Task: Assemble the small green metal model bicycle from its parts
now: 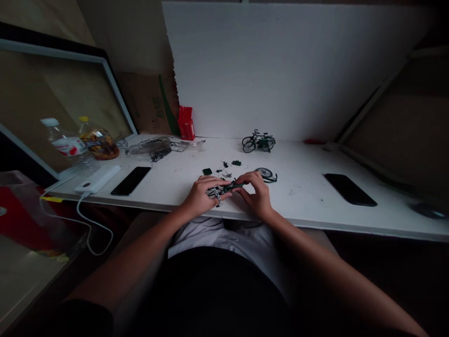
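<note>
Between my two hands, near the front edge of the desk, is a dark green model bicycle frame (229,187). My left hand (201,193) pinches its left end, and a chain-like band hangs at the fingers. The fingers of my right hand (255,191) close on the other end. A small spoked wheel (264,172) lies just beyond my right hand, with a curved green part (274,179) beside it. Several tiny dark parts (225,165) are scattered behind my hands, among them a green block (207,172) and another green piece (236,163).
Model bicycles (258,142) stand at the back of the white desk (298,187). Phones lie left (131,181) and right (350,189). A white power bank (98,179) with a cable, two bottles (99,140), plastic packaging (154,147) and a red box (186,123) are on the left.
</note>
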### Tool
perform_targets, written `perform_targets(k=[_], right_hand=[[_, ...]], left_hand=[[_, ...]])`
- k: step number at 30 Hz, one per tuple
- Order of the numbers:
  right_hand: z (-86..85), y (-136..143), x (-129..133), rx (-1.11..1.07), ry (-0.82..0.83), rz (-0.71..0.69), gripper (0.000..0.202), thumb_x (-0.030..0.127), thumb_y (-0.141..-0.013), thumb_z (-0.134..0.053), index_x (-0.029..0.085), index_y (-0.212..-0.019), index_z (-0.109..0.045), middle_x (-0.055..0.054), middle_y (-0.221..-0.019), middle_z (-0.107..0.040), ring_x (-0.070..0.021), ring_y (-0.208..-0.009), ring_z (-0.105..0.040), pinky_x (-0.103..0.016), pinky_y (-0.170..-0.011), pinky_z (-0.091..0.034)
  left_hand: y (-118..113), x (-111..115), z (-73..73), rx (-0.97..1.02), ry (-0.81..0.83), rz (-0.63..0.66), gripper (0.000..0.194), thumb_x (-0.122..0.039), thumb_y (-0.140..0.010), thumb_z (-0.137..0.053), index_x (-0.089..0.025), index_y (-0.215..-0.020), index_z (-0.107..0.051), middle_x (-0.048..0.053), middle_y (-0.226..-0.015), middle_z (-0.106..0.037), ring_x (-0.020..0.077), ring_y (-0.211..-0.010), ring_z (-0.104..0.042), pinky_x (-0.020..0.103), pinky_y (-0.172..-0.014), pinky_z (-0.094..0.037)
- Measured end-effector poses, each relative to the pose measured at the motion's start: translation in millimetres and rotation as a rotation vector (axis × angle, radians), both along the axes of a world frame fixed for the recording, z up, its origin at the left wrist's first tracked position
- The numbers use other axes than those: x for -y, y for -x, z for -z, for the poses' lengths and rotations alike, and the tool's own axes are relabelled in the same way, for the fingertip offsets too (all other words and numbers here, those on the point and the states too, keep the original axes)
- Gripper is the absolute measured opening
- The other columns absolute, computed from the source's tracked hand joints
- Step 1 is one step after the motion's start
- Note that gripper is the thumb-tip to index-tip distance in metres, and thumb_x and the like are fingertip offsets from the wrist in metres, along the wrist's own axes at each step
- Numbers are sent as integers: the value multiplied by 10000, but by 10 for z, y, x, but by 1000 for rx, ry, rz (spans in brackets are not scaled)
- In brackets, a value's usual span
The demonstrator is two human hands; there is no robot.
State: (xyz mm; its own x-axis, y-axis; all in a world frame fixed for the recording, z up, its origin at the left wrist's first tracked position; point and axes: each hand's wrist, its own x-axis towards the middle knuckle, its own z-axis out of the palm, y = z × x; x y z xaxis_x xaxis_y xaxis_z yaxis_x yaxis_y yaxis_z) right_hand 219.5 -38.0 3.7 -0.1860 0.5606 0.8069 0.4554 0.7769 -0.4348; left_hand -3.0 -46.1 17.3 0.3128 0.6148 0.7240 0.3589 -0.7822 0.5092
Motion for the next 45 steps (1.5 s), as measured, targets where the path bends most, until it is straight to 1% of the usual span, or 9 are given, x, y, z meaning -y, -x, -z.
perform_targets(k=[5,10,19,24,27,31,34,40,45], right_hand=[[0,-5,7,21,25,-16,93,344,-974,-719,272,-955,-664,-62,-961,-727,-279,-960,-644,-472,-878,-515],[1,-11,8,15,12,-39,82,327,-988,-698,267,-945,-661,-60,-957,-723,-272,-952,-645,-463,-869,-517],[-1,-15,7,-26,0,-70,115,340,-955,-758,263,-963,-673,-63,-941,-720,-268,-932,-657,-442,-842,-541],[-2,-31,-17,-42,61,-71,286,421,-919,-798,263,-1140,-708,-66,-982,-752,-273,-956,-679,-445,-865,-551],[3,-34,-28,-42,50,-111,271,418,-912,-806,263,-1122,-734,-65,-994,-756,-268,-951,-683,-436,-853,-548],[9,-27,-30,-68,36,-125,183,381,-907,-816,255,-1017,-742,-61,-951,-732,-258,-919,-675,-419,-822,-543],[2,-23,-28,-72,31,-145,141,368,-923,-798,255,-977,-734,-58,-934,-727,-254,-908,-676,-417,-816,-544],[3,-25,-33,-63,30,-168,105,351,-955,-763,257,-969,-719,-53,-935,-727,-247,-908,-685,-424,-829,-550],[29,-30,-29,-63,52,-126,172,394,-958,-755,246,-1017,-690,-59,-943,-714,-245,-884,-674,-409,-803,-546]], left_hand=[[-19,-2,47,10,-30,-12,318,-294,-838,-860,-264,-1149,-802,87,-1073,-818,252,-985,-762,435,-942,-561],[-33,8,33,26,-20,6,288,-280,-849,-845,-246,-1131,-802,92,-1057,-813,247,-988,-748,434,-931,-572],[-43,41,-4,112,148,103,263,-231,-860,-830,-213,-1122,-801,104,-1078,-794,224,-1015,-738,388,-937,-588],[-51,36,12,154,228,109,264,-259,-868,-827,-201,-1124,-801,117,-1105,-790,228,-1023,-748,384,-942,-591],[-46,22,38,167,250,129,270,-273,-865,-833,-194,-1122,-803,118,-1120,-790,230,-1034,-748,383,-948,-589],[-46,16,60,177,248,121,283,-269,-852,-848,-192,-1120,-804,116,-1112,-791,232,-1035,-746,388,-950,-590],[-62,25,44,170,199,115,269,-256,-849,-849,-195,-1107,-805,110,-1092,-792,227,-1018,-746,402,-948,-595],[-57,21,-5,144,127,126,280,-255,-833,-863,-206,-1103,-810,98,-1037,-795,213,-959,-740,396,-905,-608],[-68,20,44,180,150,133,258,-247,-857,-840,-206,-1111,-815,104,-1049,-795,217,-967,-743,383,-889,-604]])
